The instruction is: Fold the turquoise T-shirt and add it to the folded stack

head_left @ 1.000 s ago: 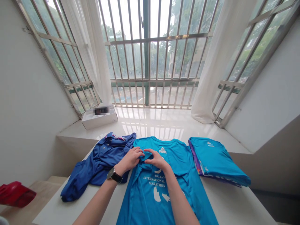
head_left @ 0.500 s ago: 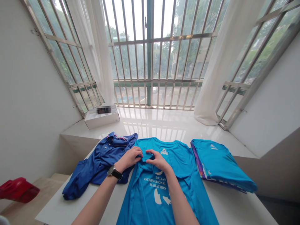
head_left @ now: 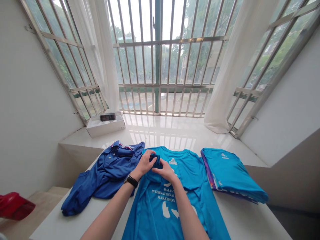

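A bright blue T-shirt (head_left: 172,193) with white lettering lies spread on the table, its neckline toward the window. Near its upper left part, my left hand (head_left: 147,164) and my right hand (head_left: 164,170) are close together. Their curled fingers grip a raised fold of the shirt, which looks darker between them. On the left a dark blue polo shirt (head_left: 107,175) lies crumpled, collar toward the window. To the right rests a stack of folded shirts (head_left: 232,173), bright blue on top and purple below. A black watch (head_left: 131,181) is on my left wrist.
Behind the white table (head_left: 240,220) is a glossy window ledge (head_left: 165,128) with a white box (head_left: 106,126) at its left. Metal bars (head_left: 160,87) cross the window, and white curtains (head_left: 217,110) hang at both sides. Something red (head_left: 16,206) is at the lower left.
My left hand has moved slightly right and up, closing toward my right hand. A darker fold of the blue shirt now stands up between them. The whole view has shifted slightly.
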Demonstrator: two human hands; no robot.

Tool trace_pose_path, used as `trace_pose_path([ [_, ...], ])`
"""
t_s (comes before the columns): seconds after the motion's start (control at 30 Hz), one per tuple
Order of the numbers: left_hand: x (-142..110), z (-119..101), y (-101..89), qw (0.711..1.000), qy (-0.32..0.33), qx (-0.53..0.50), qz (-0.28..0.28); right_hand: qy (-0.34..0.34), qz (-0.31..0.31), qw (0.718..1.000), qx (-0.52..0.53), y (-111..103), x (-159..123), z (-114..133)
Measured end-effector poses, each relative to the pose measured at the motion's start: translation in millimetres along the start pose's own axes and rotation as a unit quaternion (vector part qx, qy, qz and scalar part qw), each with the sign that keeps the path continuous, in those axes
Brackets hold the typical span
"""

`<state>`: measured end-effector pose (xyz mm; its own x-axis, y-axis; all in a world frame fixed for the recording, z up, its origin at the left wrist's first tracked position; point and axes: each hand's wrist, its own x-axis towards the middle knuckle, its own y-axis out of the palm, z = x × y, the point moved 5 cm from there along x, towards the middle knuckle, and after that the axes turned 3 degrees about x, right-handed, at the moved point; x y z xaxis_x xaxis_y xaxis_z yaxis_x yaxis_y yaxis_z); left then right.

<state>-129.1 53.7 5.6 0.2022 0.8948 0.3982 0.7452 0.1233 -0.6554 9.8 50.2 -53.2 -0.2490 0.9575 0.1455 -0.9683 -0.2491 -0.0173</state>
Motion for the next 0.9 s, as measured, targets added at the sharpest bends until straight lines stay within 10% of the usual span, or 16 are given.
trace_pose_path([
  [0.2,-37,-6,-9.7,0.995,-0.049,0.062,-0.068,-0.032,-0.077,0.990,-0.115,0,4,3],
  [0.43,-91,-37,16.2,0.990,-0.051,0.127,0.034,-0.048,-0.128,0.983,-0.125,-13,5,8],
  [0.9,-97,-38,18.9,0.978,-0.010,0.201,0.059,-0.044,-0.136,0.973,-0.183,-16,5,-2],
])
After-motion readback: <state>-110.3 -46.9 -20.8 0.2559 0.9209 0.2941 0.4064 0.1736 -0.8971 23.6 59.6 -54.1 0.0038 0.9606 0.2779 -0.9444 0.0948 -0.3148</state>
